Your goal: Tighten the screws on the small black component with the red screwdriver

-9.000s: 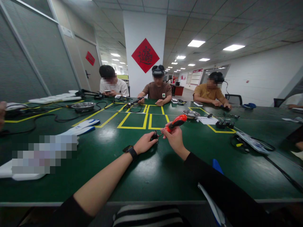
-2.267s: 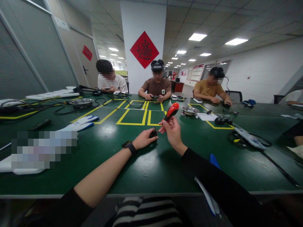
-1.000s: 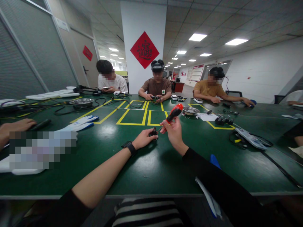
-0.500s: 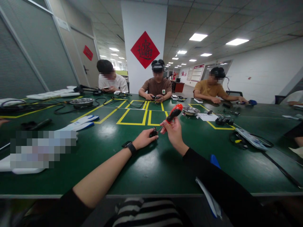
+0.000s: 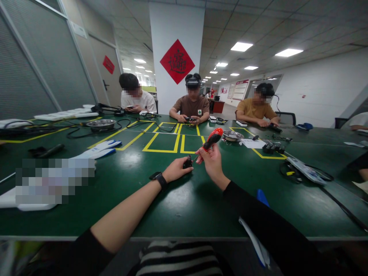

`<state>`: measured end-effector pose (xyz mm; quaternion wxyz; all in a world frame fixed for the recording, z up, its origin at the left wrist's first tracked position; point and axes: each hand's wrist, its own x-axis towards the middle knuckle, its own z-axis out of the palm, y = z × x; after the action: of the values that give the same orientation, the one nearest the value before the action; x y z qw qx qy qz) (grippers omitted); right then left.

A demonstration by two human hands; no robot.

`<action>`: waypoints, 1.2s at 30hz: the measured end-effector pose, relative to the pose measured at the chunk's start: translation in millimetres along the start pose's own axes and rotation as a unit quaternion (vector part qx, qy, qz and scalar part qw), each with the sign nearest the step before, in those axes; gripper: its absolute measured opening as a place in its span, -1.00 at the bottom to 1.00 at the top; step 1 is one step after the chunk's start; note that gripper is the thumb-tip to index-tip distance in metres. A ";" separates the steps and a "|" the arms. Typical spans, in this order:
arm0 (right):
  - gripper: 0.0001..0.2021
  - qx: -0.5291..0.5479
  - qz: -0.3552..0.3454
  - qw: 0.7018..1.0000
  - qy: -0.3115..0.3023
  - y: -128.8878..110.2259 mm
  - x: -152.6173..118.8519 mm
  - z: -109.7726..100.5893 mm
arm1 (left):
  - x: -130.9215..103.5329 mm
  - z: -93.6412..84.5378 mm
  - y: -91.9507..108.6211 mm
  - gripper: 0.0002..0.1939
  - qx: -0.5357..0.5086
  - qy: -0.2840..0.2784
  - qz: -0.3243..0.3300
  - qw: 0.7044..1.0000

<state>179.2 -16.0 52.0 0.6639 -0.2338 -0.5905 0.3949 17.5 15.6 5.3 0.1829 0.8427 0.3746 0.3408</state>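
Observation:
Near the middle of the green table (image 5: 138, 214), my left hand (image 5: 176, 170) is closed around a small black part (image 5: 188, 161) with a metallic tip pointing up. My right hand (image 5: 211, 161) holds a red and black screwdriver (image 5: 213, 139), its handle tilted up to the right. The thin shaft slants down to the left toward the black part; whether its tip touches the part is too small to tell. A dark watch sits on my left wrist.
Gloves (image 5: 97, 149) lie at the left. Metal bowls (image 5: 101, 124) (image 5: 232, 135) stand farther back, with black blocks (image 5: 273, 148) and a cabled power strip (image 5: 306, 170) at the right. A blue object (image 5: 262, 197) is beside my right sleeve. Three people sit opposite.
My hands, the screwdriver and the black part keep nearly the same pose. At the far right, a person's hands have moved left, away from a blue object, to a dark object.

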 end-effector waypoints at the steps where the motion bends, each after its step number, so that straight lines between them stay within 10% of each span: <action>1: -0.71 0.000 -0.001 1.000 0.000 -0.5 -0.1 0.0 | 0.0 -0.1 0.1 -0.69 0.001 0.000 -0.001 1.000; 36: -0.75 -0.006 -0.009 1.000 0.008 -1.0 1.2 -0.8 | -0.3 -0.9 2.9 -0.69 -0.016 0.004 -0.005 1.000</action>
<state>180.3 -15.6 53.3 0.6707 -0.2357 -0.5896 0.3833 18.2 13.5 7.4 0.1964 0.8363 0.3745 0.3488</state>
